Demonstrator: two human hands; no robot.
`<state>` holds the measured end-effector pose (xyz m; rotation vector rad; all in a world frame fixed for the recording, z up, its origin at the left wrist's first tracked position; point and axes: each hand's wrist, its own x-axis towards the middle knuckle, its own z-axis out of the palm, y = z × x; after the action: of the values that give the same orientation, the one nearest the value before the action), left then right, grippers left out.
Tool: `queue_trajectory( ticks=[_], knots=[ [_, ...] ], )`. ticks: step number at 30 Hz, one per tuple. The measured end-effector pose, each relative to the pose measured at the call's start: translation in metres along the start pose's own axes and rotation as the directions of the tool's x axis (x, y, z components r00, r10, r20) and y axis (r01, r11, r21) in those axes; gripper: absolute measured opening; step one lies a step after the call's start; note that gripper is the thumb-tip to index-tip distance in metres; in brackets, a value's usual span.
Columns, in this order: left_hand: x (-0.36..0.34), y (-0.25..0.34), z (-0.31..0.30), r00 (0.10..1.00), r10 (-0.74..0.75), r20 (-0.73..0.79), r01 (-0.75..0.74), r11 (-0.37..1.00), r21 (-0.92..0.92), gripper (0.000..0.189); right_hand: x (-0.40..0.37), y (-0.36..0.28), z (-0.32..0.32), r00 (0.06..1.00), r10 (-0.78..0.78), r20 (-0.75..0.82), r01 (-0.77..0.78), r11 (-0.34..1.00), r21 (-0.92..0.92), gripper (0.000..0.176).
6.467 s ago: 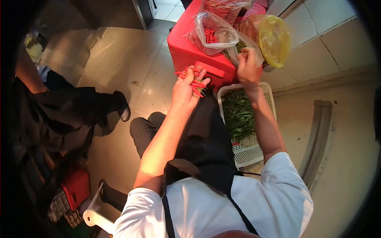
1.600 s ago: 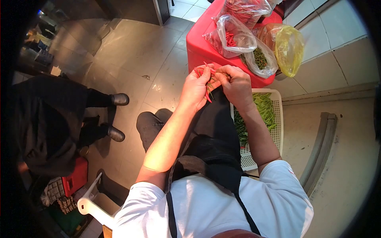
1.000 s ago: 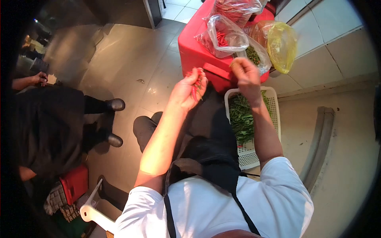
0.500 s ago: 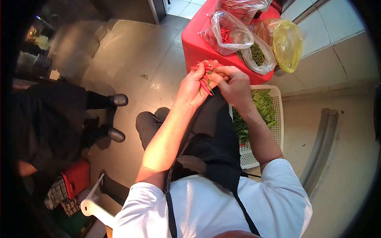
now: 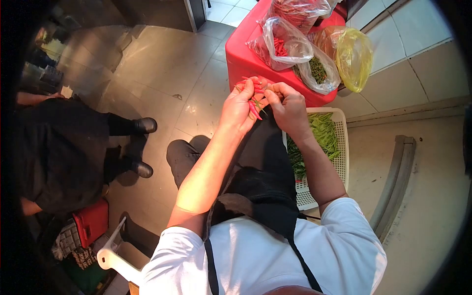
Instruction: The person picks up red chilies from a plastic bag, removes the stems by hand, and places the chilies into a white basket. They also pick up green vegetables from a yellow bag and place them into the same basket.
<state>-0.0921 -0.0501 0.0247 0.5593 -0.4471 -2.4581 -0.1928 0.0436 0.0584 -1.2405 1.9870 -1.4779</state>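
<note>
Several red chili peppers (image 5: 254, 108) with green stems lie across the palm and fingers of my left hand (image 5: 237, 104), which is curled around them with the thumb on top. Close beside it, my right hand (image 5: 289, 109) is closed in a pinch, thumb against fingers, at the green stem of a chili. The fingertips of both hands nearly meet, and the right fingers partly hide the stem. Both hands are above my lap, in front of the red table.
Plastic bags of red chilies (image 5: 280, 46) and green stems (image 5: 318, 70), plus a yellow bag (image 5: 355, 59), rest on the red table (image 5: 239, 54). A white basket (image 5: 340, 115) of green chilies (image 5: 322, 130) stands at my right. A person in dark clothes (image 5: 64, 147) is at left.
My right hand has turned slightly, its fingers drawing in to a tighter pinch beside the left. The chilies in my left palm have shifted a little. At left, the other person's forearm now shows.
</note>
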Motion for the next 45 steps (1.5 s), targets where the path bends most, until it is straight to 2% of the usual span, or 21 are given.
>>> queue_trajectory(
  ticks=[2,4,5,8,11,13,17,19,22,24,25,27,34,38,39,40,41,42,44,45],
  knots=[
    [0.002,0.001,-0.002,1.000,-0.018,0.014,0.019,0.999,-0.036,0.021,0.001,0.003,-0.002,0.986,0.097,0.133,-0.133,0.948,0.290,0.014],
    [0.004,0.003,-0.004,0.998,-0.040,0.046,0.044,0.994,-0.100,0.020,0.003,-0.001,-0.004,0.987,0.103,0.120,-0.147,0.878,0.455,0.013],
    [0.004,0.004,-0.004,0.999,-0.007,0.035,0.011,0.991,-0.135,0.021,0.005,-0.002,-0.004,0.988,0.104,0.116,-0.150,0.833,0.533,0.013],
    [0.003,0.007,0.000,0.997,0.068,0.036,-0.059,0.975,-0.215,0.023,0.002,-0.002,-0.004,0.996,0.085,-0.008,-0.077,0.933,0.350,0.011],
    [0.001,0.003,0.002,0.990,0.094,0.102,-0.070,0.974,-0.217,0.023,-0.005,-0.020,0.003,0.999,0.027,0.021,-0.030,0.989,0.142,0.010],
    [0.007,-0.005,-0.002,0.981,0.137,0.141,-0.113,0.979,-0.167,0.023,-0.007,-0.020,0.008,0.999,0.046,0.006,-0.046,0.997,0.067,0.010],
    [0.009,-0.012,-0.004,0.982,0.169,0.081,-0.157,0.977,-0.142,0.023,-0.007,-0.023,0.015,0.998,0.060,-0.005,-0.060,0.997,-0.044,0.010],
    [0.009,-0.015,-0.005,0.985,0.170,0.028,-0.168,0.985,-0.049,0.022,-0.007,-0.018,0.016,0.999,0.049,0.011,-0.048,0.996,-0.069,0.010],
    [0.015,-0.022,-0.012,0.978,0.207,-0.001,-0.207,0.978,0.020,0.020,-0.004,-0.007,0.019,0.999,-0.031,0.027,0.035,0.984,-0.172,0.010],
    [0.014,-0.023,-0.016,0.984,0.173,0.033,-0.171,0.983,-0.061,0.019,-0.003,-0.008,0.019,0.994,-0.105,-0.005,0.101,0.968,-0.232,0.011],
    [0.014,-0.023,-0.014,0.988,0.156,0.023,-0.153,0.985,-0.082,0.019,-0.003,-0.013,0.018,0.997,-0.074,-0.003,0.072,0.979,-0.191,0.013],
    [0.010,-0.022,-0.015,0.993,0.110,-0.029,-0.113,0.986,-0.123,0.018,-0.002,-0.013,0.018,0.989,-0.143,-0.026,0.133,0.960,-0.247,0.013],
    [0.005,-0.013,-0.010,0.987,0.109,-0.114,-0.118,0.990,-0.074,0.020,-0.004,0.003,0.014,0.960,-0.279,0.017,0.263,0.882,-0.391,0.007],
    [0.005,-0.001,-0.012,0.980,0.102,-0.173,-0.131,0.978,-0.162,0.018,-0.008,-0.014,0.002,0.987,-0.162,0.008,0.154,0.924,-0.350,0.009],
    [0.006,0.001,-0.013,0.978,0.099,-0.183,-0.132,0.975,-0.180,0.018,-0.008,-0.016,-0.001,0.995,-0.096,0.006,0.094,0.956,-0.279,0.009],
    [0.007,0.002,-0.017,0.987,0.083,-0.141,-0.104,0.983,-0.151,0.019,-0.007,-0.021,-0.004,1.000,-0.031,0.006,0.032,0.977,-0.210,0.009],
    [0.008,0.001,-0.023,0.993,0.062,-0.098,-0.073,0.990,-0.120,0.019,-0.007,-0.028,-0.008,0.999,-0.016,-0.034,0.008,0.976,-0.217,0.009],
    [0.006,0.001,-0.023,0.998,0.037,-0.054,-0.042,0.995,-0.087,0.020,-0.005,-0.027,-0.007,0.997,-0.050,-0.056,0.037,0.977,-0.210,0.009],
    [0.001,-0.006,-0.014,0.998,0.004,-0.057,-0.004,1.000,-0.002,0.018,0.003,-0.023,-0.005,0.986,-0.122,-0.110,0.098,0.975,-0.200,0.009],
    [-0.001,-0.010,-0.009,0.998,-0.014,-0.059,0.016,0.999,0.042,0.018,0.006,-0.012,-0.003,0.990,-0.119,-0.077,0.101,0.973,-0.210,0.009]
  ],
)
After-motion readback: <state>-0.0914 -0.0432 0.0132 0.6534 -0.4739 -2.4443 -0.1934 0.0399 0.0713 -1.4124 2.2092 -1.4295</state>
